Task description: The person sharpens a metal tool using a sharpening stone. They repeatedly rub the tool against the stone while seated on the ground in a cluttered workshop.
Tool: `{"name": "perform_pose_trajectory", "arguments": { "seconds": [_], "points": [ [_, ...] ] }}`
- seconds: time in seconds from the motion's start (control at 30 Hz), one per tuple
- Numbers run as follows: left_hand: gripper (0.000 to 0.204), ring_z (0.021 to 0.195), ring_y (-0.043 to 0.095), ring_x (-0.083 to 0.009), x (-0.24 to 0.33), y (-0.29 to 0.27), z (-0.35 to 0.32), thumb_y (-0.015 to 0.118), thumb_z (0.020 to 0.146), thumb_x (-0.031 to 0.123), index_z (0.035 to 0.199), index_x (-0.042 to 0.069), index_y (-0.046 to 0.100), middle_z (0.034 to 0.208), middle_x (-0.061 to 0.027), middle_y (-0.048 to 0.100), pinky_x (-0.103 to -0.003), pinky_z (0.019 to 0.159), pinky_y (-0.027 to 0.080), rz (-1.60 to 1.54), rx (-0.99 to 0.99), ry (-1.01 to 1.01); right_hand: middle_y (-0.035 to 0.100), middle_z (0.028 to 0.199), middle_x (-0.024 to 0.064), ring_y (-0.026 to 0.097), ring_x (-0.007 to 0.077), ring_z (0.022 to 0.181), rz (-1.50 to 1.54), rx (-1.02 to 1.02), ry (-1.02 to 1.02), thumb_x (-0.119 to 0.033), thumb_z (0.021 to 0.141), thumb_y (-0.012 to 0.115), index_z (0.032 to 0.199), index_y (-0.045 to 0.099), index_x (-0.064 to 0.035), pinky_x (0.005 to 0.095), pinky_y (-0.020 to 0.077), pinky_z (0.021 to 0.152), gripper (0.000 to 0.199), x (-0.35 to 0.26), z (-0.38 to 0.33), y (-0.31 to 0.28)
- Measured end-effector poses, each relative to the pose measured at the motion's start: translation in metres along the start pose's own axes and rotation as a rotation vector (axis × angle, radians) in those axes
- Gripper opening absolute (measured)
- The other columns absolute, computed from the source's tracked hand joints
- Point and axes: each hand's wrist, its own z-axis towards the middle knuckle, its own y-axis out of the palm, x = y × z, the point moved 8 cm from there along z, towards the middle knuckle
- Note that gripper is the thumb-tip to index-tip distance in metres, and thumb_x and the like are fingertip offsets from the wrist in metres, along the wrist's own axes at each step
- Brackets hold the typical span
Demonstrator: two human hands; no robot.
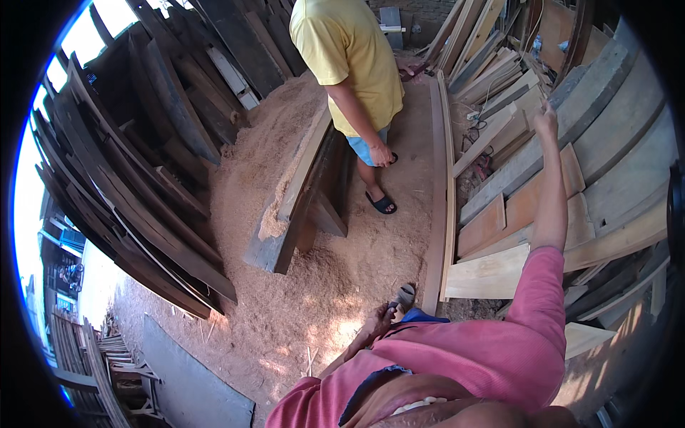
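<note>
My right arm reaches far out to the right. My right hand [546, 123] is over the leaning boards, one finger stretched out toward the stacked planks [531, 89]; nothing shows in it, and whether it touches wood I cannot tell. My left hand [376, 324] hangs low in front of me, close to my sandalled foot [404, 295]. It is in shade and its fingers are hard to make out. Ahead, a person in a yellow shirt [357, 64] stands beside a long thick timber beam [278, 246] with a lighter plank [307, 167] lying on it.
Sawdust and shavings [267, 150] cover the ground around the beam. Dark curved slabs [143, 178] lean along the left. Long narrow boards [437, 214] run along the ground between the person and the right-hand stack. A grey sheet [189, 378] lies at lower left.
</note>
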Motion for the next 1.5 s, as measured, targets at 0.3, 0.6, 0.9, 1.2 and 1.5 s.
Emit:
{"name": "perform_pose_trajectory", "arguments": {
  "seconds": [0.3,0.6,0.9,1.2,1.5],
  "points": [
    [0.035,0.088,0.06,-0.0121,0.11,-0.087,0.13,0.053,0.11,0.031,0.127,0.003,0.064,0.098,-0.0042,0.067,-0.029,0.079,0.051,-0.209,0.124,0.202,0.067,0.078,0.0021,0.061,0.0116,0.062,0.353,-1.444,0.789,-0.014,0.092,0.065,0.101,0.069,-0.0074,0.029,0.0454,0.049,0.012,0.05,-0.578,0.263],
    [0.031,0.087,0.065,-0.0158,0.176,-0.019,0.23,0.059,0.107,0.034,0.126,0.009,0.063,0.1,-0.0029,0.066,-0.034,0.077,0.057,-0.826,-0.178,0.065,0.071,0.105,0.0114,0.067,0.02,0.095,0.673,-1.003,0.421,-0.024,0.092,0.072,0.137,0.056,-0.0046,0.0401,0.0539,0.079,0.051,-0.097,-0.547,0.179],
    [0.02,0.094,0.067,-0.0255,0.114,0.013,0.227,0.054,0.109,0.027,0.119,0.013,0.063,0.102,-0.0075,0.069,-0.046,0.082,0.055,-1.034,-0.44,-0.256,0.067,0.072,0.0091,0.066,0.0192,0.067,0.27,-0.984,0.756,-0.029,0.095,0.064,0.095,0.066,0.0002,0.0367,0.0516,0.06,0.029,-0.067,-0.623,0.163],
    [0.016,0.099,0.073,-0.0298,0.029,-0.078,0.235,0.062,0.103,0.016,0.114,0.006,0.064,0.108,-0.0124,0.072,-0.051,0.091,0.061,-0.968,-0.306,-0.303,0.07,0.087,0.0227,0.071,0.0376,0.086,-0.029,-1.1,0.425,-0.038,0.089,0.067,0.099,0.067,0.0011,0.0467,0.0536,0.077,0.041,-0.128,-0.644,0.184],
    [0.035,0.103,0.065,-0.0248,-0.008,-0.084,0.211,0.064,0.1,0.026,0.128,0.006,0.059,0.122,-0.0105,0.068,-0.042,0.09,0.054,-0.558,-0.438,-0.419,0.072,0.111,0.0281,0.07,0.0414,0.107,-0.188,-1.087,0.679,-0.042,0.087,0.069,0.116,0.071,0.0014,0.0468,0.0535,0.093,0.052,-0.105,-0.705,0.122]
  ]
}}
